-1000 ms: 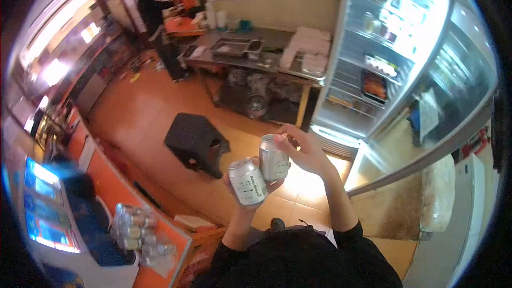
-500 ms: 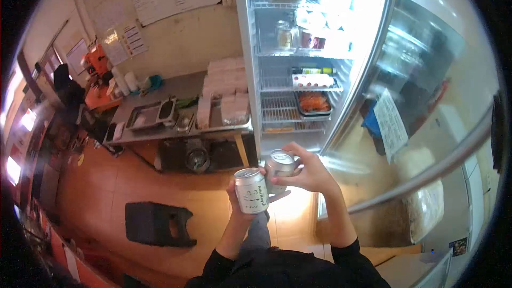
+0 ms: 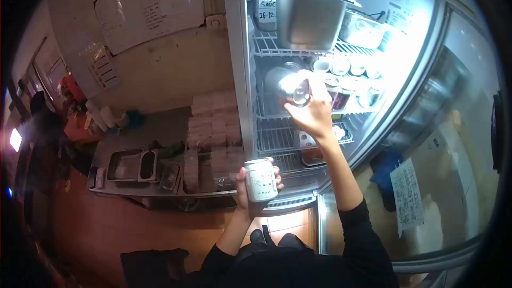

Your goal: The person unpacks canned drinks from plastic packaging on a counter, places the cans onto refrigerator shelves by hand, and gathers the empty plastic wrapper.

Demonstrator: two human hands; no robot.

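My left hand (image 3: 245, 193) is wrapped round a white drink can (image 3: 261, 180), held upright in front of the open fridge. Inside the fridge, at the middle shelf, my right hand (image 3: 314, 109) grips a second can (image 3: 294, 88), which is tilted with one end towards me and blurred by glare. Several cans (image 3: 340, 65) lie stacked to the right of that hand, their ends facing out. On the shelf above stands a large metal container (image 3: 309, 18), beside a tub with a handwritten label (image 3: 267, 8).
The fridge's glass door (image 3: 426, 144) stands open at the right, a written sheet (image 3: 407, 197) on it. At the left a steel table (image 3: 160, 128) holds trays and stacked packs (image 3: 213, 133). A black stool (image 3: 154, 266) is on the floor. Another person (image 3: 40, 112) stands far left.
My right hand has lifted a can away from my left hand and into the fridge. The view has turned right and come closer to the shelves. My left hand still holds its can.
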